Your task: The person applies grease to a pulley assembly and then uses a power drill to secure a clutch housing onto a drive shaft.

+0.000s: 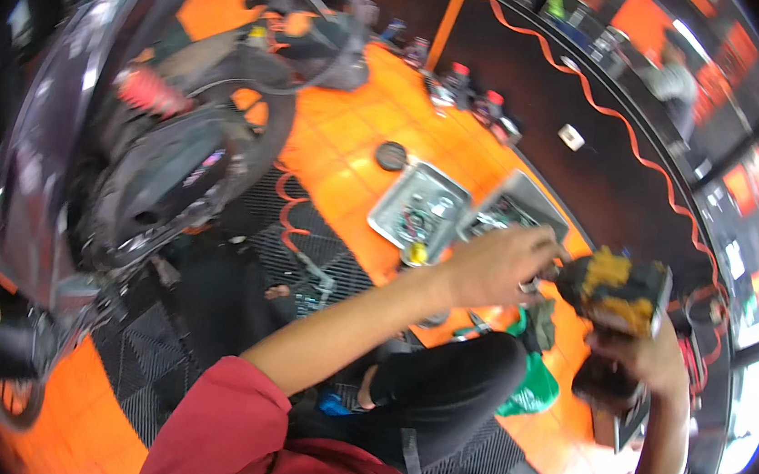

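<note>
My right hand (pixel 635 350) is wrapped round the handle of a yellow and black cordless impact driver (pixel 619 288), held up at the right with its nose pointing left. My left hand (pixel 507 263) reaches across to that nose, its fingers closed in a pinch. A small metallic bit shows at the fingers, too blurred to name. Below and behind the left hand lie a metal tray (pixel 384 212) with small parts and a grey bin (pixel 546 218) with metal pieces.
A partly stripped scooter (pixel 60 142) with a red spring (pixel 151 93) stands at the left. A coiled orange air hose (pixel 585 97) runs along the dark bench. Bottles with red caps (pixel 457 80) stand on the orange floor (pixel 344 133). A green bag (pixel 533 384) lies beside my knee. Another person (pixel 673 87) is far right.
</note>
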`<state>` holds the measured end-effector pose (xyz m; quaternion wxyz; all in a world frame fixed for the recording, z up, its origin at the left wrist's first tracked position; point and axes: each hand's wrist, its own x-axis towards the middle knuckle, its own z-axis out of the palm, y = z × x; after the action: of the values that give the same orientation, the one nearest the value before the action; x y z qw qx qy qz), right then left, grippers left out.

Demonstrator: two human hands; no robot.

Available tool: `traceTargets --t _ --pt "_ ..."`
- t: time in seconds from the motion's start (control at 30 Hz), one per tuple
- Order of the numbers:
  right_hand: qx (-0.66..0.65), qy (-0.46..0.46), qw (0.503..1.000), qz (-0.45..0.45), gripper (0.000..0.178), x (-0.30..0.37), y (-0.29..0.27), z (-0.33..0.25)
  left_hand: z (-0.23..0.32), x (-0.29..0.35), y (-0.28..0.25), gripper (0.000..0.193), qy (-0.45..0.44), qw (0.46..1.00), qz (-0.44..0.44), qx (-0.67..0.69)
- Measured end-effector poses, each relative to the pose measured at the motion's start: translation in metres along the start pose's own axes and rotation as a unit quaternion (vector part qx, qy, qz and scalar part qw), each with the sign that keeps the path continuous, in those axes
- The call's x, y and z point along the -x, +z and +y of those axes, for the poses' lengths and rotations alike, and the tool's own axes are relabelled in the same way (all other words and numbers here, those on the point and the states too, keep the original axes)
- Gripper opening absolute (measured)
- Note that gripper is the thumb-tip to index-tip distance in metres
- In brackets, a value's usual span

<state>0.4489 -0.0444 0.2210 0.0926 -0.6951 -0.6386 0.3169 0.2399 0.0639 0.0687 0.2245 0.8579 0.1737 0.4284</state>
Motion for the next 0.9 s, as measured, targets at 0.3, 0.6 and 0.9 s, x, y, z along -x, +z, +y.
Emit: traceTargets --t 0.3,0.6,0.9 --pt "-0.079 0.114 0.989 -0.048 0.065 -0.083 0.064 0.107 -0.121 0.053 0.173 0.073 -0.028 0.991 -0.079 0.101" --pt "-0.158 0.149 0.976 -0.034 0.054 -0.154 0.28 0.261 -0.199 0.212 0.283 0.083 -0.204 0.967 -0.092 0.121" --pt "-0.07 0.151 0.978 -0.129 0.054 -0.214 0.271 0.28 -0.261 0.205 0.292 0.087 -0.255 0.956 -0.069 0.128"
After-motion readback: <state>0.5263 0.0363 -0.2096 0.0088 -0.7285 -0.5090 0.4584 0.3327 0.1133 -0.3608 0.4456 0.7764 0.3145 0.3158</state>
